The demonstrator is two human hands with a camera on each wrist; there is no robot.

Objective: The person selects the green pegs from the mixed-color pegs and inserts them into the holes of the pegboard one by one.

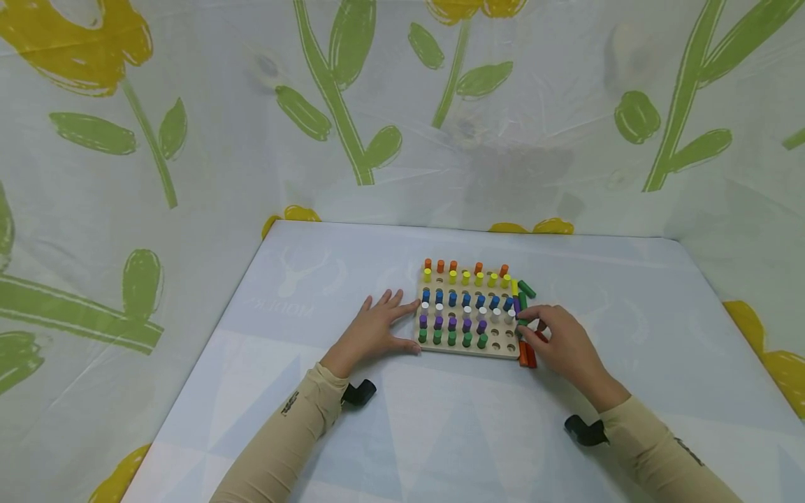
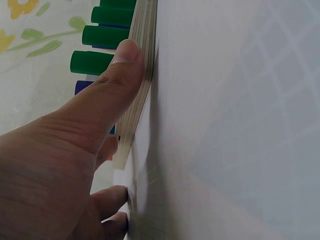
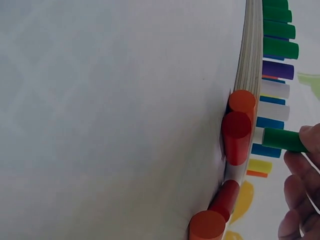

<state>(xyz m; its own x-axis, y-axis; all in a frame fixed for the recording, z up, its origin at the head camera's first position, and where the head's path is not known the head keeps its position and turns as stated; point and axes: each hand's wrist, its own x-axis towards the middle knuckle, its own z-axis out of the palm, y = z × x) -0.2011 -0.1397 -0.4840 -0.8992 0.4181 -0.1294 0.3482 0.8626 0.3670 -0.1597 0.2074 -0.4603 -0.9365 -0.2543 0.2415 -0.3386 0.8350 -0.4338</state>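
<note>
A wooden pegboard [image 1: 503, 353] lies on the table, with rows of orange, yellow, blue, white, purple and green pegs standing in it. Some of its holes are bare, among them several at the near right corner. My left hand [image 1: 371, 332] rests by the board's left side, fingers spread; in the left wrist view its thumb [image 2: 125, 57] presses against the board's near edge. At the right edge, my right hand [image 1: 569, 346] pinches a green peg [image 3: 282, 139] between thumb and fingers. That peg hangs over the board's right side, close to the white and blue pegs.
Loose pegs lie along the board's right edge: an orange peg [image 1: 523, 353], a red peg [image 1: 532, 356], a yellow peg [image 1: 514, 287] and others. A green peg [image 1: 527, 288] lies apart at the far right. A flower-printed curtain [image 1: 402, 105] stands behind the table [image 1: 352, 251].
</note>
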